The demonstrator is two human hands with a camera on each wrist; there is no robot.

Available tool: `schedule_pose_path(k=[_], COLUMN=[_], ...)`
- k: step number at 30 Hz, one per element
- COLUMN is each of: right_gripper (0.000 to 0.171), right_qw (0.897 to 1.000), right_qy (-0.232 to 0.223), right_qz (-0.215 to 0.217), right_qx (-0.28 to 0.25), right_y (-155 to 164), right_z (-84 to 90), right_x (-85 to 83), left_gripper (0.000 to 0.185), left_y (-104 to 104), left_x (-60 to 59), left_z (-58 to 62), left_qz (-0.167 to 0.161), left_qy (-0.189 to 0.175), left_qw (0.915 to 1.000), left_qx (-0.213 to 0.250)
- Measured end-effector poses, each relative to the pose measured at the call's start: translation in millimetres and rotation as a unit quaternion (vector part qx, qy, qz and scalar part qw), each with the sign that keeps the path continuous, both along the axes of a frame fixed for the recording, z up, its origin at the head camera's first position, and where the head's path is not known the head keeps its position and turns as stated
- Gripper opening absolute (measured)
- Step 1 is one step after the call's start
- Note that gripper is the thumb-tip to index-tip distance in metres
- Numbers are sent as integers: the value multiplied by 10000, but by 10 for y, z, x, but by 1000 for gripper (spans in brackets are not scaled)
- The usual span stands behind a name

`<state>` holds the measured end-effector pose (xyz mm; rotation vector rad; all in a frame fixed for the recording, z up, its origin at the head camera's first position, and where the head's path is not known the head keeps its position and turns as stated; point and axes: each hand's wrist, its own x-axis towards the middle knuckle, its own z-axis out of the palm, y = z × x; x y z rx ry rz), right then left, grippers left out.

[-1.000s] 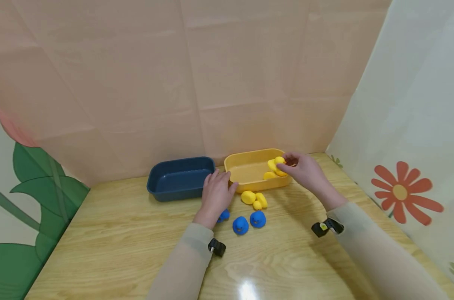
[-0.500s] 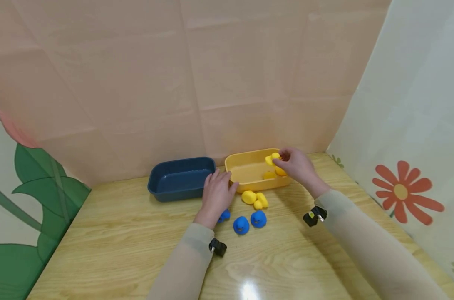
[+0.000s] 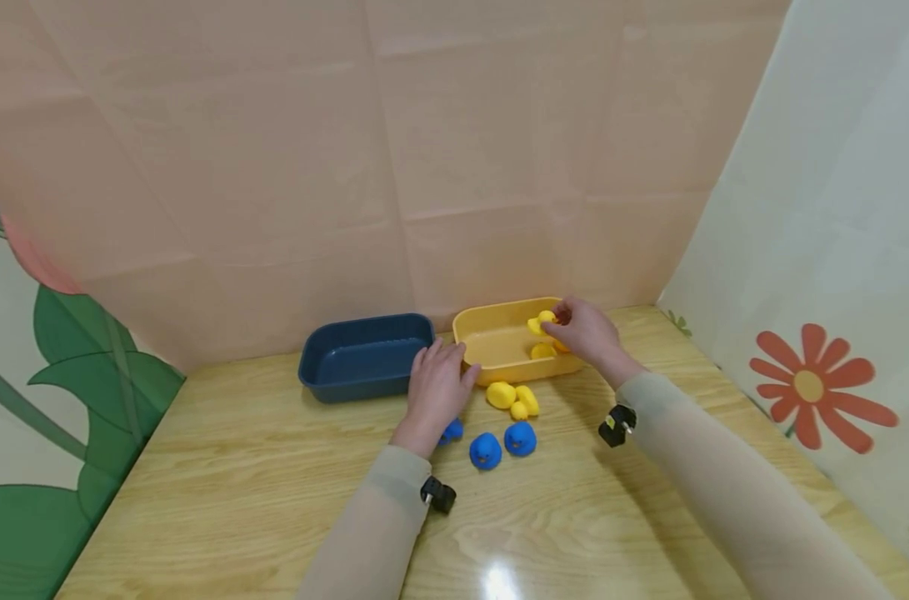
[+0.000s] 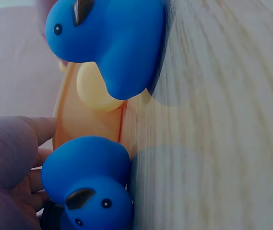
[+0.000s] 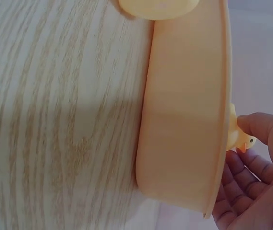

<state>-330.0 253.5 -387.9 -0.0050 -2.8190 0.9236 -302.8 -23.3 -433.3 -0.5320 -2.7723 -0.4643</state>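
Note:
My right hand [image 3: 592,333] pinches a yellow rubber duck [image 3: 541,322] over the right end of the yellow tub [image 3: 499,372]. In the right wrist view the thumb presses the duck [image 5: 233,129], part of it hidden behind the tub's wall. Below it, another yellow duck [image 3: 542,351] lies inside the tub. My left hand [image 3: 435,387] rests with extended fingers at the neighbouring rims of the yellow tub and the dark blue tub [image 3: 360,389]. Under its wrist sits a partly hidden blue duck [image 3: 451,431]; the left wrist view has a blue duck [image 4: 88,167] beside the palm.
In front of the yellow tub, yellow ducks [image 3: 501,394] lie close together on the wooden table [image 3: 237,475]. Two blue ducks [image 3: 486,451] stand nearer to me. A pink-beige cloth [image 3: 274,183] hangs behind the tubs, and a flower-printed sheet [image 3: 761,250] rises at the right.
My right hand has shifted left and inward over the yellow tub, carrying the duck away from the ducks at the right end. The left hand has stayed at the rims.

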Motion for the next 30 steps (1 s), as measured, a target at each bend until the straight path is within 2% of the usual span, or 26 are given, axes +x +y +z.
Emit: schedule_pose_path(k=[15, 30], right_gripper=[54, 51], right_qw=[9999, 9978], right_qy=[-94, 383], right_qz=[30, 438], right_qx=[-32, -313], right_y=[21, -37], right_z=[-42, 7], right_x=[-35, 239], left_gripper=[55, 54], left_y=[7, 14], left_x=[17, 14], left_z=[4, -7], left_qz=[2, 19], left_qy=[-5, 66], left_qw=[10000, 10000], left_qx=[38, 30])
